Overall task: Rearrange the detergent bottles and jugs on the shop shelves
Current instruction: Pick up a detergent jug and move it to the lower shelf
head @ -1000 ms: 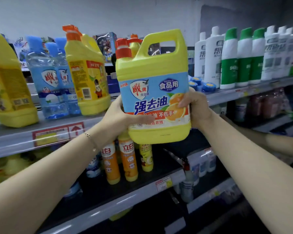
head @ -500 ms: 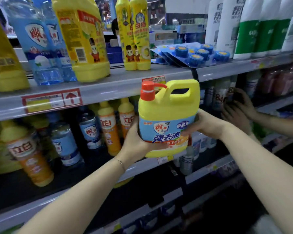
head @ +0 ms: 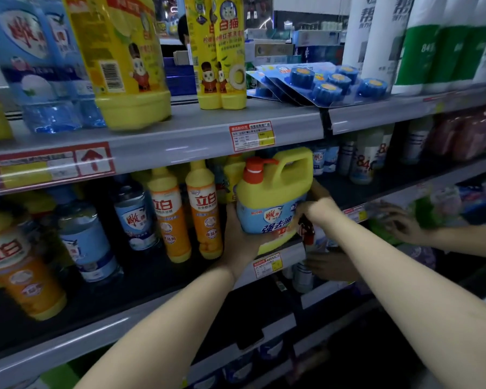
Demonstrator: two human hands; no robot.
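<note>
Head view: your jug (head: 272, 209) has dropped to the middle shelf (head: 157, 276).
Left hand (head: 236, 237) and right hand (head: 317, 210) grip it; next, seat it right of the orange bottles (head: 204, 217).

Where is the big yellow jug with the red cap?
In the head view the yellow jug is just right of centre, held between the left hand and right hand at the middle shelf's front edge, beside two orange bottles.
</note>
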